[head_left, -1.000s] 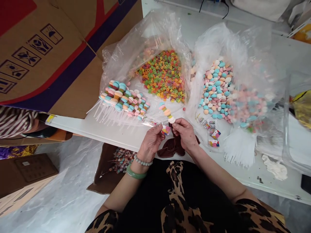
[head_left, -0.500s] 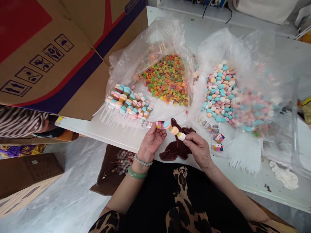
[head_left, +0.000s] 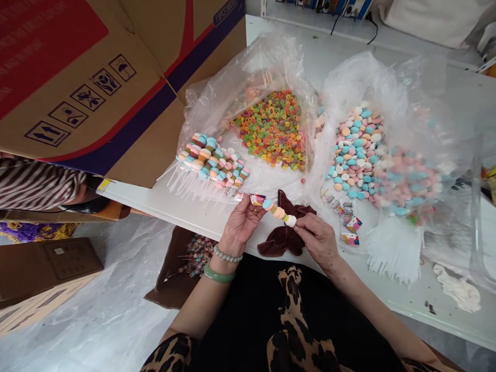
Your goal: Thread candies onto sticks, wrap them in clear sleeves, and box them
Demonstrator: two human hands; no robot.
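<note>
Over the last second I have watched the two pieces come into one line. The candy stick (head_left: pixel 279 212) stood up from the right hand before, with the wrapper (head_left: pixel 256 199) held apart from it; now the stick slants across between the hands, its blue end right at the wrapper. I take this to mean that stick and wrapper have gone from being held ready to being fitted together. From my camera the clear film blurs at that end, so I cannot tell whether the blue candy is inside the mouth or only against it.

My left hand (head_left: pixel 241 223) is closed in a light pinch on the wrapper, thumb on the near side. My right hand (head_left: pixel 320 240) is clamped by thumb and fingertips at the white end of the stick. The hands themselves are apart, with the stick spanning the gap above the worktop (head_left: pixel 211 217), and the brown cloth (head_left: pixel 279 242) lies below it.

Around them I see little else changed: the pile of threaded sticks (head_left: pixel 213 161) sits beyond the left hand, the ring candies (head_left: pixel 273 132) are in their bag behind, and the loose wrappers (head_left: pixel 350 223) lie to the right, near the bunch of white sticks (head_left: pixel 395 253). My view has swung a little, bringing more of the carton (head_left: pixel 127 119) in.
</note>
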